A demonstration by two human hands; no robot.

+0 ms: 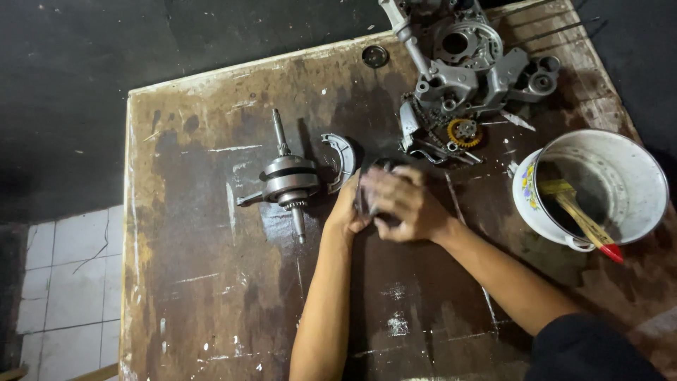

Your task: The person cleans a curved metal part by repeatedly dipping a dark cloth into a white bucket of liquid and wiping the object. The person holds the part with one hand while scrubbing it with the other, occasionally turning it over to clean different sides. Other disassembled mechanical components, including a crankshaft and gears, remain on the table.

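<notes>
Dark metal part (371,192) sits gripped between both hands at the middle of the worn wooden table (211,296).
Left hand (347,210) clasps beneath, right hand (403,204) clamps over; crankshaft (288,180) just left, engine casing (469,70) beyond, white pot (599,187) right.

Table (211,282): worn wood, rough, stained.
Crankshaft (288,178): bare metal, glossy.
Engine case (472,63): matt grey cast metal.
Pot (620,169): white enamel, smooth.
</notes>
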